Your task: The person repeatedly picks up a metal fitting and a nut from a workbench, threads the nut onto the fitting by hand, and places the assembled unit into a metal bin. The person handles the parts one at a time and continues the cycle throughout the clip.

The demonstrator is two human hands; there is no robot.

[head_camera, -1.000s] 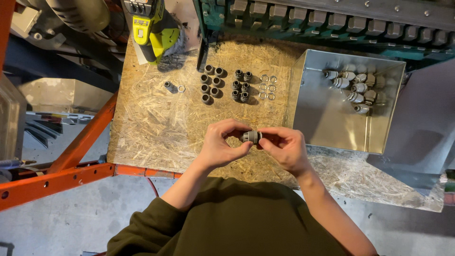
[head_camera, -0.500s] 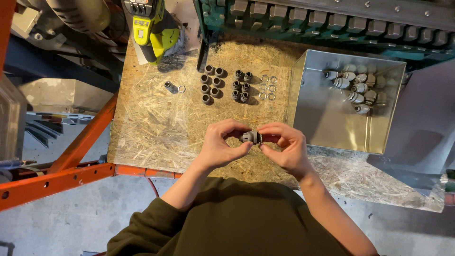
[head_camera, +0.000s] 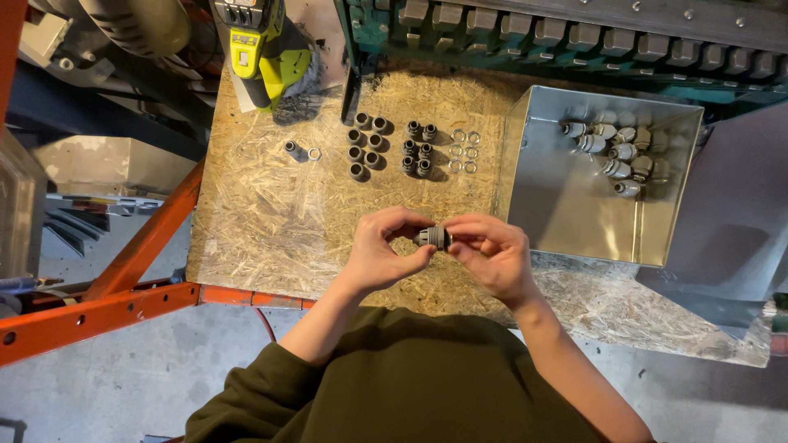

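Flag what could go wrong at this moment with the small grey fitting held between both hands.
The grey fitting is pinched only by fingertips of the left hand and right hand, near the board's front edge; a slip could likely send it to the floor. The loose rings and small black parts lie unsecured on the board, so a sweeping forearm might scatter them. The metal tray sits close to the right hand and could be knocked.

One head-worn camera looks steeply down, close over the workbench (head_camera: 271,221).
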